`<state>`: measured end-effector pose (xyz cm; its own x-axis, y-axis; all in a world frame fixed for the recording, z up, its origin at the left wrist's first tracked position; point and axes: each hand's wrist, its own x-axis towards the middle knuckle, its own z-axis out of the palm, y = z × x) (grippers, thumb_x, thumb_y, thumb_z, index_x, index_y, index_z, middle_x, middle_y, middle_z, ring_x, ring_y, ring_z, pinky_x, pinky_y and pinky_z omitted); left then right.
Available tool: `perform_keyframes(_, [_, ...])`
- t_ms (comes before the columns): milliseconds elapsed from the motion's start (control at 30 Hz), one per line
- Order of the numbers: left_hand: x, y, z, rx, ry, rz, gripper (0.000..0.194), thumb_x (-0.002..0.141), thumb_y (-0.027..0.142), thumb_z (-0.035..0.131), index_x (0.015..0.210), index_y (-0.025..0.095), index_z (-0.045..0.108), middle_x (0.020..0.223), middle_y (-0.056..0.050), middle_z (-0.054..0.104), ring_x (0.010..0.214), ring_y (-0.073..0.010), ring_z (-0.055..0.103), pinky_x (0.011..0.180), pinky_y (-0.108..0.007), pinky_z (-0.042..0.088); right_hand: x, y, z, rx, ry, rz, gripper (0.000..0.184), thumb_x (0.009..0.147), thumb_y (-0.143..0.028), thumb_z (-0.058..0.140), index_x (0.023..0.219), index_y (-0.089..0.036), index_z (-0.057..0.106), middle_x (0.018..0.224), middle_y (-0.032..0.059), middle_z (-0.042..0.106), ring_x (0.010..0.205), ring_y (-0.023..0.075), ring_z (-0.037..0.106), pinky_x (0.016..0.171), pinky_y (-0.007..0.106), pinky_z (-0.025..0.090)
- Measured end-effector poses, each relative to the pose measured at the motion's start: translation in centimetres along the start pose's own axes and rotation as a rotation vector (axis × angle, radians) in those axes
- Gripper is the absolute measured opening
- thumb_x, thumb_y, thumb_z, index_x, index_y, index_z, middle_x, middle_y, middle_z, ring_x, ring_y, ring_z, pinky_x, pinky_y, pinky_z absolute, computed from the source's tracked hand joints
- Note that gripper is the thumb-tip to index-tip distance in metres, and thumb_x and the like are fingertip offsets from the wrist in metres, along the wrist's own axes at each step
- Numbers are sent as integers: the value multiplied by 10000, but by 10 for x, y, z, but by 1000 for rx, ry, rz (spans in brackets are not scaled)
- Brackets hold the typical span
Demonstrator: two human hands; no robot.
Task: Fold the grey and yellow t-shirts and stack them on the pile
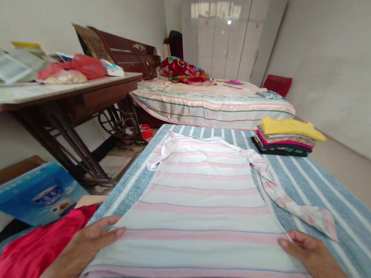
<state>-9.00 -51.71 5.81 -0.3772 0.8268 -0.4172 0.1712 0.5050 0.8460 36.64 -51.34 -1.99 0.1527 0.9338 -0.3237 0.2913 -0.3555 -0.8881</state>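
Observation:
A white shirt with pink and thin blue stripes [203,207] lies spread on a blue striped bedsheet [344,202], its hem toward me. My left hand [84,245] pinches the shirt's left side edge near the hem, thumb on top. On the opposite side, my right hand [311,257] grips the right edge between thumb and fingers. The hem looks pulled taut between both hands and slightly raised. One long sleeve [294,205] stretches out to the right; the left sleeve [158,156] is bunched by the shoulder.
A stack of folded clothes [286,138], yellow on top, sits at the bed's far right. Behind is another bed [212,103] with a red floral quilt [185,71]. On the left stand a cluttered sewing-machine table [124,81], a blue box [36,193] and red cloth [38,242].

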Motion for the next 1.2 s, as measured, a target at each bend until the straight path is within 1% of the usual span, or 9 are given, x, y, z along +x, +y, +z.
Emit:
perform_keyframes(133, [20, -29, -3, 268, 34, 94, 607, 397, 595, 719, 829, 190, 586, 504, 28, 564, 514, -216, 580, 488, -288, 426, 7, 9, 4, -271, 43, -130, 402, 631, -564, 559, 516, -206, 418, 487, -35, 392, 500, 119, 365, 483, 245, 276])
perform_keyframes(233, [21, -42, -3, 307, 47, 142, 580, 505, 638, 642, 875, 195, 584, 528, 39, 562, 498, -186, 562, 478, -264, 394, 10, 16, 4, -351, 30, -167, 367, 652, -523, 528, 520, -207, 396, 497, -41, 356, 517, 120, 353, 495, 246, 269])
perform_keyframes(333, [17, -43, -6, 297, 59, 146, 555, 572, 633, 603, 923, 204, 574, 557, 46, 566, 506, -168, 556, 483, -250, 388, 8, 22, 1, -338, 0, -150, 347, 692, -513, 500, 552, -207, 415, 517, -41, 362, 520, 121, 358, 498, 246, 273])
perform_keyframes(500, [22, -47, -13, 412, 84, 193, 485, 491, 582, 661, 794, 211, 580, 415, 76, 431, 426, -153, 482, 426, -241, 341, 3, 24, -2, -344, -14, -125, 364, 652, -527, 557, 536, -204, 435, 514, -33, 402, 532, 131, 386, 509, 249, 287])
perform_keyframes(667, [23, -47, -13, 201, 161, 138, 553, 581, 635, 604, 973, 246, 576, 607, 23, 602, 514, -193, 584, 459, -264, 423, -4, 18, -2, -171, -40, -17, 395, 702, -604, 511, 630, -215, 515, 550, -25, 475, 520, 134, 412, 499, 244, 305])
perform_keyframes(833, [33, -42, -16, 600, 174, 236, 261, 597, 466, 623, 752, 258, 594, 498, 23, 519, 547, -223, 595, 557, -294, 440, 5, 28, -1, -436, -25, -155, 343, 675, -503, 532, 533, -213, 415, 518, -29, 404, 525, 138, 410, 506, 249, 290])
perform_keyframes(933, [36, -38, -15, 692, 221, 241, 217, 611, 409, 605, 766, 258, 594, 583, -2, 580, 636, -255, 621, 619, -317, 429, 10, 37, 1, -572, 14, -202, 296, 699, -451, 480, 542, -218, 386, 524, -30, 400, 527, 146, 427, 514, 258, 282])
perform_keyframes(1067, [31, -15, 8, 870, 293, 349, 314, 734, 442, 509, 958, 238, 587, 855, -53, 662, 816, -258, 638, 696, -306, 428, 13, 38, -2, -680, -24, -164, 250, 703, -440, 464, 578, -228, 417, 527, -23, 460, 537, 167, 489, 541, 269, 311])
perform_keyframes(1200, [34, 26, 61, 911, 95, 553, 223, 799, 298, 478, 958, 202, 602, 898, -53, 665, 827, -197, 625, 729, -265, 417, 14, 33, -4, -709, -77, -89, 179, 706, -428, 483, 706, -255, 526, 562, -12, 551, 573, 198, 564, 568, 280, 343])
